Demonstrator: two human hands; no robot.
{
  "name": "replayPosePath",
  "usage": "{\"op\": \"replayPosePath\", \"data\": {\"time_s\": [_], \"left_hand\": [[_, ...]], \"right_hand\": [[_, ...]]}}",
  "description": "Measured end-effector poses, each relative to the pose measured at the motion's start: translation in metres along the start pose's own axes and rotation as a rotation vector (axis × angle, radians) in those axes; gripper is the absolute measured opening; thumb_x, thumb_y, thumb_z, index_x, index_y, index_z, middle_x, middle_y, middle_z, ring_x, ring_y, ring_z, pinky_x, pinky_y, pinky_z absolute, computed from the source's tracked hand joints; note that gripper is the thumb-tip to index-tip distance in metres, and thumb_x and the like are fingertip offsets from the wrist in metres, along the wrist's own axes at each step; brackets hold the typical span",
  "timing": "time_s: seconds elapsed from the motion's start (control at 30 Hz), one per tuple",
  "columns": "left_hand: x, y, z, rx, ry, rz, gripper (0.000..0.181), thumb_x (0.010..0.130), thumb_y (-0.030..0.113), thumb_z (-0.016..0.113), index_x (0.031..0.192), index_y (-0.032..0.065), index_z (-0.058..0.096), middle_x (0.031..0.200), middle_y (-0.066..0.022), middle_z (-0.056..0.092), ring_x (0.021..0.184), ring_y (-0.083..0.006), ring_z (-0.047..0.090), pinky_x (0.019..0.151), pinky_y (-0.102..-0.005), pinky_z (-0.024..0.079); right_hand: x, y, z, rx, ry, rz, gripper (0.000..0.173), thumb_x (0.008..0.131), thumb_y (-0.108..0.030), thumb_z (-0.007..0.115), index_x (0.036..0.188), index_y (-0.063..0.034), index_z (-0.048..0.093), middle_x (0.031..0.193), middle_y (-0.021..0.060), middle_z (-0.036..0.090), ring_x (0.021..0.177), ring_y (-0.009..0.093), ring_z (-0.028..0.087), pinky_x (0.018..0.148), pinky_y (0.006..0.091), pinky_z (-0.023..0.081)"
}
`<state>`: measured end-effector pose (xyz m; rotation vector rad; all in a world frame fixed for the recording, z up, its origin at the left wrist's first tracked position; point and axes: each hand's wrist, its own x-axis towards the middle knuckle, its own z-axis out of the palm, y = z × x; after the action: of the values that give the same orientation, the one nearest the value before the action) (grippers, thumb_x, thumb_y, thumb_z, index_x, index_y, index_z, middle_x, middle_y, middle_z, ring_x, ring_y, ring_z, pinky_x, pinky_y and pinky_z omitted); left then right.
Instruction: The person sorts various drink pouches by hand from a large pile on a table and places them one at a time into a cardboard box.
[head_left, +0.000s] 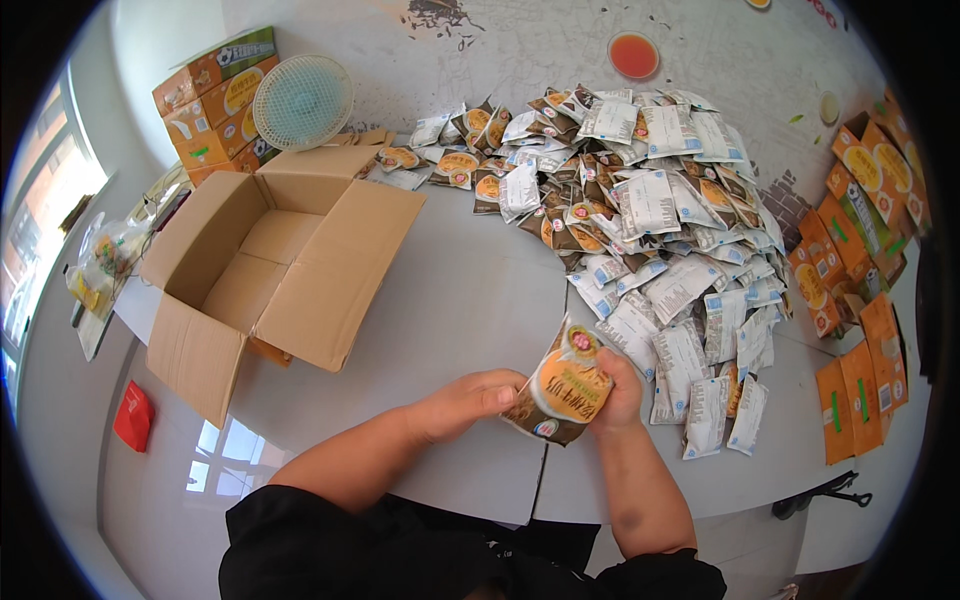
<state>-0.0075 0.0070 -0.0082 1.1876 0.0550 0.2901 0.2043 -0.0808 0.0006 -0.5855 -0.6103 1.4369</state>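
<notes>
Between my two hands is a brown and orange printed pouch (566, 386), its decorated front turned up towards me. My left hand (480, 401) grips its left edge with the thumb on top. On the opposite edge, my right hand (621, 394) has its thumb over the upper right side. A large heap of similar pouches (649, 202) covers the table beyond and to the right, many with white backs up, others with brown fronts up. To the left stands an open cardboard box (259, 259) with its flaps spread; the visible part of its inside is bare.
A round fan (304, 103) stands behind the box, beside stacked orange cartons (217, 112). More orange cartons (855, 225) are piled at the right. The grey table (450, 300) has a seam near my hands. A red object (135, 416) is at lower left.
</notes>
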Motion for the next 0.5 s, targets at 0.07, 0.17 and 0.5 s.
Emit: {"op": "replayPosePath", "data": {"time_s": [0.07, 0.17, 0.5], "left_hand": [[0.001, 0.002, 0.011, 0.102, 0.045, -0.138, 0.060, 0.093, 0.047, 0.056, 0.127, -0.0014, 0.052, 0.120, -0.0117, 0.058, 0.110, -0.0180, 0.053, 0.096, -0.0330, 0.041], [0.003, 0.008, 0.024, 0.332, 0.131, -0.325, 0.051, 0.094, 0.044, 0.057, 0.124, 0.0034, 0.057, 0.113, -0.0088, 0.063, 0.100, -0.0155, 0.058, 0.088, -0.0307, 0.047], [0.000, -0.009, 0.036, 0.811, 0.203, -0.096, 0.034, 0.097, 0.036, 0.054, 0.114, 0.0081, 0.061, 0.100, -0.0104, 0.067, 0.090, -0.0243, 0.063, 0.082, -0.0345, 0.050]], "right_hand": [[-0.003, 0.003, 0.001, -0.035, 0.001, 0.055, 0.035, 0.089, -0.021, 0.055, 0.112, 0.0052, 0.057, 0.105, 0.0159, 0.065, 0.094, 0.023, 0.064, 0.085, 0.0340, 0.051], [-0.008, 0.012, -0.004, -0.299, 0.053, 0.101, 0.027, 0.088, -0.017, 0.060, 0.105, 0.0035, 0.058, 0.098, 0.0105, 0.064, 0.086, 0.016, 0.061, 0.079, 0.0300, 0.051], [-0.009, 0.014, 0.026, -0.465, 0.148, 0.112, 0.038, 0.092, -0.028, 0.064, 0.113, 0.0023, 0.054, 0.103, 0.0084, 0.063, 0.090, 0.013, 0.061, 0.080, 0.0290, 0.051]]}}
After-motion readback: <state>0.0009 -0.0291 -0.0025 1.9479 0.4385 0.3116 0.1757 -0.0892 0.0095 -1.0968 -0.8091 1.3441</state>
